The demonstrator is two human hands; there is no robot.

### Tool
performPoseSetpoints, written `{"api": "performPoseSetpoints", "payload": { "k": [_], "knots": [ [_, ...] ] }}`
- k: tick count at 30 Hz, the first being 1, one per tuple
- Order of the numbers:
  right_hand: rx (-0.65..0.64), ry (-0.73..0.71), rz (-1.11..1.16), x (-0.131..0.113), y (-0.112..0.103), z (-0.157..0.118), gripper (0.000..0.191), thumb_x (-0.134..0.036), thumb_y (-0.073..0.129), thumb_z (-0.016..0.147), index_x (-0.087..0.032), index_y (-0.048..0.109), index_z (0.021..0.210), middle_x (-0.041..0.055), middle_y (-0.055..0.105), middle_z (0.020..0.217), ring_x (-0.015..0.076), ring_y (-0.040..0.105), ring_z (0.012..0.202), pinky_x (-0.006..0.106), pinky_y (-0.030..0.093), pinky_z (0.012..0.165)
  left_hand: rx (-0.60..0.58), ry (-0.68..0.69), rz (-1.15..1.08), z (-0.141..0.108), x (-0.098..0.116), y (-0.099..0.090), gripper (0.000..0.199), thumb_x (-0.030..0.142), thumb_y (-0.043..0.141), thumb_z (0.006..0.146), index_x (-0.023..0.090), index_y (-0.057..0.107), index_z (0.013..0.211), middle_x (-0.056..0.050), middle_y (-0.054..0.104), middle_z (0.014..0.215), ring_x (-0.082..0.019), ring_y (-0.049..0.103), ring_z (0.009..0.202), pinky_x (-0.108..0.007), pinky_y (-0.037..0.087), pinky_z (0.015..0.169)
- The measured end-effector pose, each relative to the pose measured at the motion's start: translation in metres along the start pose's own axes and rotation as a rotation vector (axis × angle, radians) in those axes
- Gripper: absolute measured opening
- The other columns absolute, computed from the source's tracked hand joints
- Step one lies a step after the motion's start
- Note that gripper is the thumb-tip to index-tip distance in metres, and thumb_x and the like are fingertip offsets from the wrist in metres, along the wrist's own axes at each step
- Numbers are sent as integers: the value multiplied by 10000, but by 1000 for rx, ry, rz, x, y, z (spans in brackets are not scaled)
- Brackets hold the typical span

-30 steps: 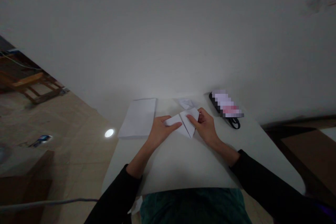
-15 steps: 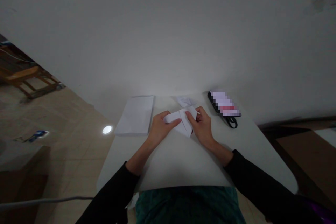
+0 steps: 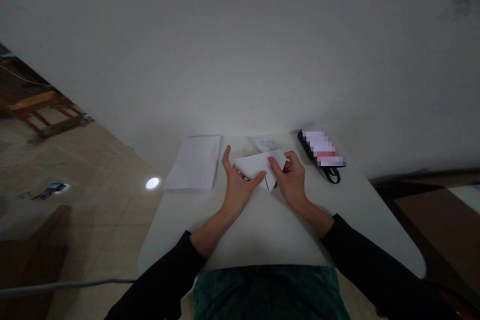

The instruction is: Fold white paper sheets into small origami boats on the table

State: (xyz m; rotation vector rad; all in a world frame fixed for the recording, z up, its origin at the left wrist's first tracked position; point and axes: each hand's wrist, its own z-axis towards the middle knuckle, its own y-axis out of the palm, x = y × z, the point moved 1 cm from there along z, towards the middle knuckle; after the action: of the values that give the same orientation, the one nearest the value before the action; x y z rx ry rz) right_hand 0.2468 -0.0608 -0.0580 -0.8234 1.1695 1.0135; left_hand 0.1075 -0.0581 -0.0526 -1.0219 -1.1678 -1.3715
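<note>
Paper (image 3: 252,164), white and folded into a flat, angular packet, sits between the two hands, over the middle of the desk (image 3: 262,240); whether it touches the top below I cannot tell. The left hand (image 3: 238,187) is at its left end, the thumb pressed along the near edge and reaching toward the middle, the forefinger raised and apart from the sheet; the other fingers are mostly hidden beneath. The right hand (image 3: 292,180) is clamped on the right end, thumb flat on the upper face, fingers curled behind the edge. The packet has crisp, straight edges, and a narrow point with a dark slit juts toward the wearer between the thumbs.

Just beyond it lies a second folded piece (image 3: 265,144), white, creased and pointed. Left of the left hand is a neat, rectangular stack (image 3: 195,165) of smooth white sheets. To the right, well apart from the right hand, a black pouch (image 3: 305,147) with a looped strap (image 3: 333,175) lies at a slant, its upper face blurred by pixels.

The desk is pale and smooth with rounded near corners, set against a plain grey wall (image 3: 240,60). Black sleeves (image 3: 367,260) cover the forearms, and dark green cloth (image 3: 266,292) shows below the near edge. At left are beige floor tiles (image 3: 108,205).
</note>
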Motion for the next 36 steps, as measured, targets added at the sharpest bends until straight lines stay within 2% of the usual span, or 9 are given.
{"api": "performPoseSetpoints", "payload": {
  "k": [10,13,15,17,23,27,30,34,36],
  "knots": [
    [1,-10,39,-5,5,-5,303,-460,702,781,-222,514,775,-55,577,558,104,505,351,213,402,283,-13,40,-86,-10,1,10,971,252,730,781,377,33,1446,-69,598,1178,-204,676,994,-372,589,847],
    [-26,-4,62,-5,6,-6,294,-460,714,772,-203,573,758,-40,585,536,117,527,374,223,418,315,-14,57,-4,-9,0,7,652,312,691,817,316,320,1353,-60,603,1161,-176,673,910,-295,586,735],
    [-38,-8,54,-4,6,-6,311,-469,714,770,-191,592,702,-26,589,513,123,531,388,230,420,336,-21,53,135,-8,-2,4,362,370,661,837,244,539,1154,-61,626,1097,-163,656,851,-241,551,645],
    [-44,-9,43,-4,5,-5,333,-480,710,770,-184,606,658,-13,597,500,131,538,396,239,424,351,-17,40,248,-7,-3,1,256,412,640,847,211,625,1005,-63,653,1029,-159,642,819,-219,518,600],
    [-26,7,51,-6,3,-4,308,-463,739,736,-171,663,673,18,656,553,143,564,414,254,455,365,-22,-15,136,-5,-1,-1,347,445,655,828,224,593,1089,-12,681,849,-141,639,643,-251,541,565],
    [-15,1,25,-5,4,-4,301,-449,742,732,-168,664,660,19,648,545,138,556,420,249,450,367,-61,-53,37,-5,1,0,371,449,646,835,237,547,1123,-17,673,868,-148,652,626,-268,564,531],
    [-6,1,24,-4,5,-4,315,-472,745,724,-167,675,687,26,662,574,138,557,432,252,456,370,-46,-17,24,-5,4,2,482,429,682,812,255,474,1211,-55,658,1016,-164,679,735,-269,581,577],
    [5,-13,52,-6,2,-2,351,-525,740,723,-177,698,747,29,680,640,139,558,444,276,491,408,-14,51,-83,-2,6,4,919,342,826,680,321,228,1376,-94,563,1267,-206,657,1016,-316,597,766],
    [-103,-85,69,-8,-2,-2,407,-594,698,741,-193,724,806,45,698,739,161,609,521,306,536,492,7,5,-171,2,5,2,863,395,792,718,308,235,1372,-103,558,1274,-213,649,1030,-335,600,761]
  ]
}}
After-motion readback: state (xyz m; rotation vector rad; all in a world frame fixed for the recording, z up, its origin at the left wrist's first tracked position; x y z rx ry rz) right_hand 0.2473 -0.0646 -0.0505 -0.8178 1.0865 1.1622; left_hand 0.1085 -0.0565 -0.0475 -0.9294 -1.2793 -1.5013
